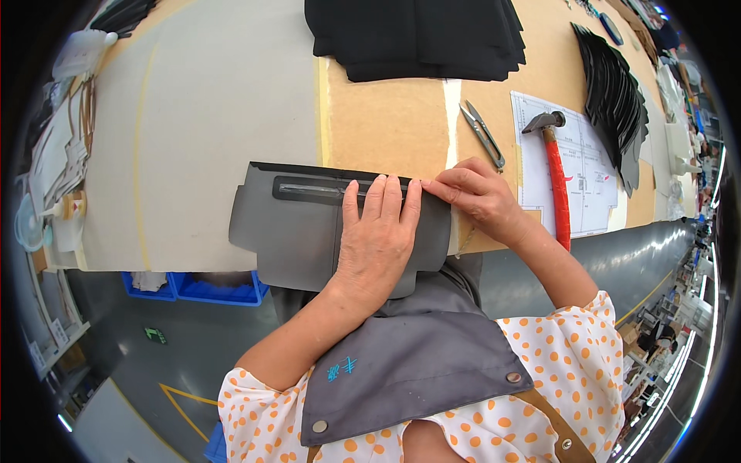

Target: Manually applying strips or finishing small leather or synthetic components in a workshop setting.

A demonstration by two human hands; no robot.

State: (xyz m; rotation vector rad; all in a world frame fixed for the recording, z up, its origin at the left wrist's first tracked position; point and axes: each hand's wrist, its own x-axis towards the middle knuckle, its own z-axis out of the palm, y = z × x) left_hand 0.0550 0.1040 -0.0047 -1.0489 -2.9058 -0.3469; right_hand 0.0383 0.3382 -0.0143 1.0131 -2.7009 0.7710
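Note:
A dark grey panel (297, 243), flat with notched corners, lies at the table's near edge and partly overhangs it. Along its far side runs a black folded strip, with a long zipper slot (305, 189) just below. My left hand (378, 231) rests flat on the panel, fingers stretched toward the far edge and covering part of the slot. At the panel's far right corner, the thumb and fingers of my right hand (486, 202) pinch the black edge. Whether anything small is between those fingertips is hidden.
Thread snips (482, 135) and a red-handled hammer (554, 170) lie to the right, the hammer on a printed paper sheet (525, 108). Stacked black pieces (417, 38) sit at the far side, more black strips (614, 100) at far right. Blue bins (220, 289) stand below the table.

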